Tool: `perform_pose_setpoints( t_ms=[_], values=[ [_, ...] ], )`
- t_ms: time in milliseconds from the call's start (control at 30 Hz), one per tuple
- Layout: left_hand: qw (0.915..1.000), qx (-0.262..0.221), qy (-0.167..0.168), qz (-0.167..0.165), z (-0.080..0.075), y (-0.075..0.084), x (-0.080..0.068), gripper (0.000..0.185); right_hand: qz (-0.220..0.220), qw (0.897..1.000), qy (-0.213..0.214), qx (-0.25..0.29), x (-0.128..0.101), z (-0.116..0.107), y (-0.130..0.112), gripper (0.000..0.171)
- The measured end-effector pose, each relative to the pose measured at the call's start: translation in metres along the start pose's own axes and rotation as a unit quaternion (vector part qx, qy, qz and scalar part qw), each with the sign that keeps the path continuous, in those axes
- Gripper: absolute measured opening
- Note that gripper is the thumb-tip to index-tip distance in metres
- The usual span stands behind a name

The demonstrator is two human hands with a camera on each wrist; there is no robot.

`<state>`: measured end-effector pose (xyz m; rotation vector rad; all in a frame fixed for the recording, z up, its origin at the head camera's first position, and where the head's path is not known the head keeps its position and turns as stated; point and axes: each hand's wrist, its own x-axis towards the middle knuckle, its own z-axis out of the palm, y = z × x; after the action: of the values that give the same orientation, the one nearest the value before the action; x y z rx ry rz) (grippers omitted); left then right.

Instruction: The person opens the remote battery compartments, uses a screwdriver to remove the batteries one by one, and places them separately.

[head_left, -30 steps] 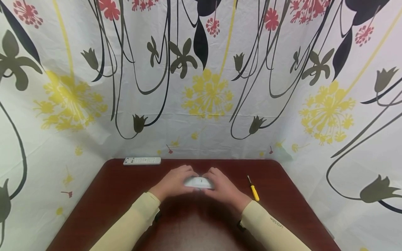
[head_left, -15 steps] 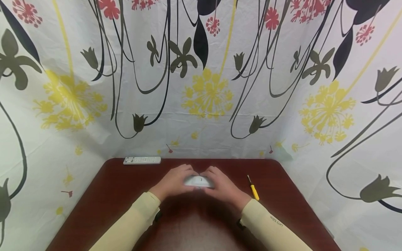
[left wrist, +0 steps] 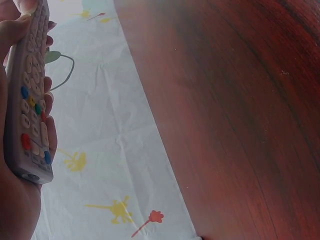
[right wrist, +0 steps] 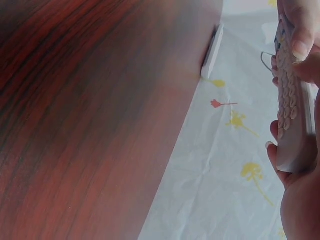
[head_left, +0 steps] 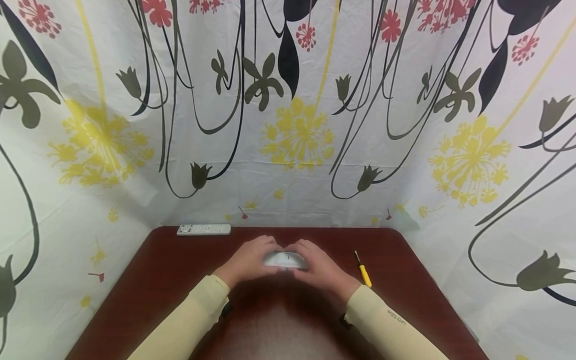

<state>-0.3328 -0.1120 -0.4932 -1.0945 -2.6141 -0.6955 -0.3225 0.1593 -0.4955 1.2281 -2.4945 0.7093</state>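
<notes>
Head view first: both hands meet over the middle of the table (head_left: 157, 280), closer to its far edge than the near one. The left hand (head_left: 245, 261) and right hand (head_left: 320, 267) are wrapped round the ends of a pale grey remote (head_left: 285, 259), lifted a bit off the wood as far as I can tell. A second white remote (head_left: 203, 229) lies flat at the far left corner, right on the far edge. A yellow-handled screwdriver (head_left: 362, 273) sits near the right edge, untouched and well apart from the hands.

Left wrist view: the remote (left wrist: 31, 100) lies in the left hand's palm with its button face showing, fingers (left wrist: 50, 135) curled up behind it and the thumb at the top. Coloured buttons are visible, and nothing looks opened on this side.

Right wrist view: right hand fingers (right wrist: 300, 35) pinch the remote (right wrist: 292, 115) from above with more fingers cupping underneath. The other remote (right wrist: 212, 50) shows on the table's far edge.

My read on progress: early days. The remote is picked up and held by both hands, but I can't see its back, so whether any cover is off I can't tell. The screwdriver hasn't been taken up, so whatever it's for is still to come.
</notes>
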Motion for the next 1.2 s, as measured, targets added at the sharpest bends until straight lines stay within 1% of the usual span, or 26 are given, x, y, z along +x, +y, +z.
perform_pose_setpoints(
  t_ms=[167, 333, 500, 700, 900, 1100, 1200],
  values=[
    [1.0000, -0.001, 0.001, 0.000, -0.001, -0.002, 0.000, 0.044, -0.019, 1.000, 0.001, -0.005, 0.000, 0.000, 0.002, 0.048],
    [1.0000, -0.001, 0.001, -0.001, -0.003, -0.003, -0.001, 0.044, -0.050, 0.999, -0.008, -0.019, -0.001, -0.004, 0.002, 0.049],
    [0.9999, -0.005, -0.006, -0.011, -0.006, -0.003, -0.002, 0.044, -0.071, 0.997, -0.017, -0.031, -0.002, -0.008, 0.002, 0.048],
    [0.9996, -0.020, -0.014, -0.016, -0.006, -0.004, -0.003, 0.042, -0.095, 0.995, -0.016, -0.039, -0.003, -0.007, 0.003, 0.047],
    [0.9995, -0.025, -0.013, -0.018, -0.005, -0.006, -0.004, 0.040, -0.090, 0.995, -0.024, -0.043, -0.005, -0.007, 0.004, 0.046],
    [0.9997, -0.022, -0.005, -0.004, -0.006, -0.005, -0.004, 0.041, -0.100, 0.994, -0.022, -0.049, -0.004, -0.010, 0.003, 0.047],
    [0.9998, -0.020, 0.001, -0.001, -0.007, -0.005, -0.003, 0.041, -0.098, 0.993, -0.023, -0.056, -0.004, -0.011, 0.003, 0.048]
  ],
)
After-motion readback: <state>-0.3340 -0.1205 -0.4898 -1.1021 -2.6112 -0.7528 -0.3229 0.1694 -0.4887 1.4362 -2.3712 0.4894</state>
